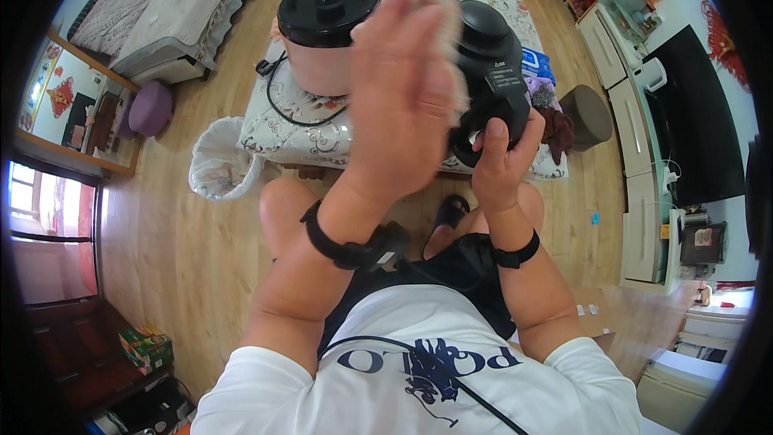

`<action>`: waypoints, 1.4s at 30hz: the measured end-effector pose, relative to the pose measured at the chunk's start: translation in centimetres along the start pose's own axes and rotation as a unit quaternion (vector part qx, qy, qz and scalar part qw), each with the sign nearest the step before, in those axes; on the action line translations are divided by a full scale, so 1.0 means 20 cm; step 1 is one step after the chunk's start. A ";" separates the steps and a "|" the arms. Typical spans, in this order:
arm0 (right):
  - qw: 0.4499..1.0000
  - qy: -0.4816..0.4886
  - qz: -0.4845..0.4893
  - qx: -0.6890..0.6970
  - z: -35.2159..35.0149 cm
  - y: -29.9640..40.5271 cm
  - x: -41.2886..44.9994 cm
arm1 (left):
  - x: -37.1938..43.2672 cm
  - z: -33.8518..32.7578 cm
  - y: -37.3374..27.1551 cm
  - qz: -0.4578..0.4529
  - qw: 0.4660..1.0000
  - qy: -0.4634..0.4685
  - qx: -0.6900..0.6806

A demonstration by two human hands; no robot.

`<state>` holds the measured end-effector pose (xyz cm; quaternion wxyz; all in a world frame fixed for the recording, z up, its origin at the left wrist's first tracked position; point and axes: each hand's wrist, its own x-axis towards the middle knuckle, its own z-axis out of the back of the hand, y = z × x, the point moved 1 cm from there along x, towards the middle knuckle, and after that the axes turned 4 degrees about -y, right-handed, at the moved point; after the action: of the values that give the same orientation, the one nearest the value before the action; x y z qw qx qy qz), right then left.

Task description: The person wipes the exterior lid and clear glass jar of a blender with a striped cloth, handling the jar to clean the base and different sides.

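My left hand [401,96] is raised close to the camera and blurred, fingers pointing up the view. It covers the left side of a black plastic appliance part [492,51], and whether it touches that part or holds something is hard to see. The part has a rounded end and a label with writing. My right hand [504,157] grips its near end, thumb on top, with a small white bit by the thumb. Left of it, a pink electric appliance [314,66] stands upright on the table under a black lid [329,9] with a metal ring in the middle.
A black power cord [284,112] with a plug curls over the patterned tablecloth [308,145]. At the table's right edge lie a blue pack [536,65] and dark cloth [557,130]. A lined waste bin [223,160] stands left, a brown stool [586,118] right.
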<state>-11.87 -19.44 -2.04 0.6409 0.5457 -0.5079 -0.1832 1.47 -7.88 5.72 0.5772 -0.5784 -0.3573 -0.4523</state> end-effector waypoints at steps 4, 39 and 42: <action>0.998 0.001 0.024 -0.050 0.01 -0.02 0.00 | 0.01 -0.17 -0.01 -0.035 0.988 0.108 0.105; 0.989 0.043 0.131 -0.044 -0.01 0.02 0.01 | 0.07 -0.28 -0.18 -0.156 0.973 0.155 -0.068; 0.987 0.040 0.149 -0.042 0.00 0.02 0.02 | 0.07 -0.28 -0.17 -0.154 0.967 0.184 -0.079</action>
<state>-11.94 -19.53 -1.47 0.7029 0.4437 -0.5494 -0.0850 -1.86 -13.23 7.80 0.5089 -0.4666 -0.2927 -0.6615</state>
